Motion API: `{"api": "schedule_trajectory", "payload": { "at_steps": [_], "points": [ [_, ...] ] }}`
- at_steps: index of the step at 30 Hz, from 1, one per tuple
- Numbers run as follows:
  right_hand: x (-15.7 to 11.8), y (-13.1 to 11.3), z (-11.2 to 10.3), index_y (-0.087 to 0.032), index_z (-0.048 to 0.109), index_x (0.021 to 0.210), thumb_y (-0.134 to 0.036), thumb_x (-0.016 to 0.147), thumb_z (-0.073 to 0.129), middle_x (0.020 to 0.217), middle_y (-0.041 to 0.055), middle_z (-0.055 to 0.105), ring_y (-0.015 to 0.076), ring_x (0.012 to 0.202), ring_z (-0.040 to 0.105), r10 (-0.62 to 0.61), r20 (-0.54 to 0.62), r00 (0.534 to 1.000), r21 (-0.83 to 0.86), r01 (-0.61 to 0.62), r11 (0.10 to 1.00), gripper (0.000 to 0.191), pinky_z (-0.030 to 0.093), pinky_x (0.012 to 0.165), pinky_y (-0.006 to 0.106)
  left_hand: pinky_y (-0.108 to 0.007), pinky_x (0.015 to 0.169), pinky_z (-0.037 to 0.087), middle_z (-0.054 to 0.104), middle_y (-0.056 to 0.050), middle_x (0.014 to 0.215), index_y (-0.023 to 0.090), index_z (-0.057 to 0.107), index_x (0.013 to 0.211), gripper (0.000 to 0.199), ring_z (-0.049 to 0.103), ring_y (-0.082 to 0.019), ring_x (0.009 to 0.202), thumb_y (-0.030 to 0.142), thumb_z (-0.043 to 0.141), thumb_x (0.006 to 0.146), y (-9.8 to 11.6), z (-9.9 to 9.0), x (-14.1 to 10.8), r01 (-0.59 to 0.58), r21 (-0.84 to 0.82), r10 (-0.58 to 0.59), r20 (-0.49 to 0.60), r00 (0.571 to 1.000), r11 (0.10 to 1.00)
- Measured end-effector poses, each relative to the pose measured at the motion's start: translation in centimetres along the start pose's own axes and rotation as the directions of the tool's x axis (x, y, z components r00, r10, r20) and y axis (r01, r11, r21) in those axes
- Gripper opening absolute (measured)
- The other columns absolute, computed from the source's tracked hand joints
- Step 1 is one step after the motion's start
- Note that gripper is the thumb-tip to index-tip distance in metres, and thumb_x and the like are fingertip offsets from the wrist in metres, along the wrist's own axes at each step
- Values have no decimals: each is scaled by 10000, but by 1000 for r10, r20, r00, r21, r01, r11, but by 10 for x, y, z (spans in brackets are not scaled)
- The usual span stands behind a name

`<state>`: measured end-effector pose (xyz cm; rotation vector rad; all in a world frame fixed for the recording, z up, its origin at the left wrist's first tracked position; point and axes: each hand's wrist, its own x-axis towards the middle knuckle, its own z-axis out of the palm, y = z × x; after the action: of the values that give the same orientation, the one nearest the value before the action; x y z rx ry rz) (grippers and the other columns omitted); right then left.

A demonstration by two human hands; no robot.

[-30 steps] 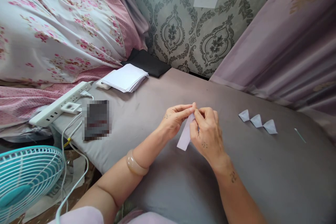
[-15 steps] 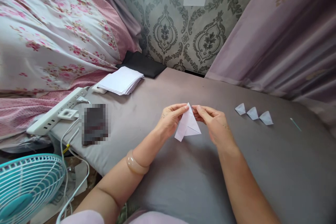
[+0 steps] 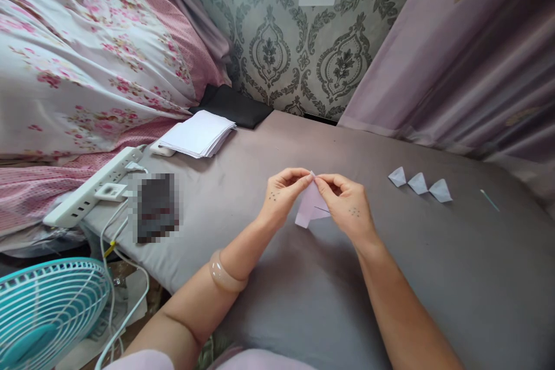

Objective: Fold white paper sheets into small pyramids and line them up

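A folded sheet of paper (image 3: 307,207), pale pink-white with a dark line across its lower right part, hangs between my hands above the bed-like surface. My left hand (image 3: 284,192) pinches its top tip between thumb and fingers. Beside it, my right hand (image 3: 347,199) also closes thumb and fingers on that tip and covers the paper's right side. The two thumbs nearly touch. To the right lie three small folded paper pieces in a row: one at the left (image 3: 397,176), a middle one (image 3: 418,183) and one at the right (image 3: 441,191).
A stack of white paper (image 3: 197,134) lies at the back left, near a black folded item (image 3: 236,106). At the left edge are a power strip (image 3: 93,188), a pixelated dark object (image 3: 156,208), cables and a turquoise fan (image 3: 47,306). A thin stick (image 3: 489,200) lies far right.
My right hand has moved left and closed on the paper's top tip, now hiding its right side. The paper's lower end has risen slightly. My left hand keeps its hold.
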<state>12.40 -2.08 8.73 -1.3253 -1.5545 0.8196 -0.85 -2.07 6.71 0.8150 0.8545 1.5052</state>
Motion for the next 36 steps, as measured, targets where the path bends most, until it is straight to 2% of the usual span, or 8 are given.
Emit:
{"api": "schedule_trajectory", "payload": {
  "at_steps": [6, 8, 13, 21, 29, 31, 33, 36],
  "points": [
    [-2, -8, -14, -199, 706, 823, -322, 852, 551, 785, 30, 667, 148, 700, 572, -151, 137, 979, -206, 177, 962, 200, 430, 671, 296, -247, 687, 438, 646, -16, 741, 138, 672, 763, 235, 560, -103, 699, 333, 782, 693, 7, -7, 3, -29, 186, -2, 165, 986, 982],
    [-2, -10, -14, -195, 699, 804, -317, 829, 570, 760, 22, 653, 143, 686, 557, -103, 160, 982, -165, 130, 978, 179, 425, 663, 291, -256, 688, 438, 641, -21, 739, 140, 670, 764, 222, 555, -108, 700, 344, 752, 729, 7, -11, 5, -84, 243, 31, 212, 977, 966],
    [0, -8, -9, -183, 658, 755, -338, 736, 632, 662, -17, 589, 106, 582, 481, 126, 195, 973, 52, -138, 989, 158, 375, 553, 258, -276, 741, 451, 652, -34, 780, 153, 678, 786, 192, 560, -125, 755, 341, 710, 777, 2, -14, 6, -279, 397, 183, 263, 947, 874],
    [7, -8, -14, -191, 685, 724, -356, 627, 682, 654, -23, 636, 108, 577, 513, 286, 248, 925, 149, -328, 933, 191, 402, 588, 265, -233, 619, 422, 619, -13, 670, 133, 677, 741, 254, 534, -94, 626, 370, 763, 707, 5, -8, 3, -41, 201, 4, 179, 984, 979],
    [9, -3, -18, -187, 678, 658, -335, 612, 676, 590, -21, 630, 114, 536, 508, 326, 244, 913, 148, -368, 918, 155, 371, 514, 244, -270, 725, 487, 663, -38, 734, 146, 710, 808, 200, 583, -121, 683, 342, 707, 770, 2, -12, 7, -41, 190, -2, 223, 975, 981],
    [11, -1, -18, -188, 663, 631, -330, 599, 680, 539, -34, 594, 101, 488, 474, 374, 253, 892, 178, -423, 888, 146, 336, 472, 234, -299, 783, 501, 683, -63, 810, 155, 709, 881, 196, 611, -148, 755, 331, 639, 830, 0, -15, 8, -122, 285, 50, 248, 968, 951],
    [13, 2, -20, -189, 646, 610, -318, 594, 678, 496, -44, 560, 93, 451, 448, 424, 260, 868, 221, -480, 849, 135, 310, 444, 228, -344, 894, 484, 690, -96, 971, 178, 701, 999, 218, 624, -190, 918, 296, 564, 878, 1, -18, 9, -310, 433, 196, 289, 937, 846],
    [18, 8, -23, -183, 627, 602, -284, 591, 673, 491, -38, 561, 100, 443, 461, 476, 268, 838, 308, -543, 781, 111, 321, 432, 232, -415, 1087, 355, 612, -101, 1270, 228, 645, 1193, 330, 501, -233, 1247, 218, 484, 904, 2, -22, 9, -614, 538, 377, 491, 785, 578]
  ]
}}
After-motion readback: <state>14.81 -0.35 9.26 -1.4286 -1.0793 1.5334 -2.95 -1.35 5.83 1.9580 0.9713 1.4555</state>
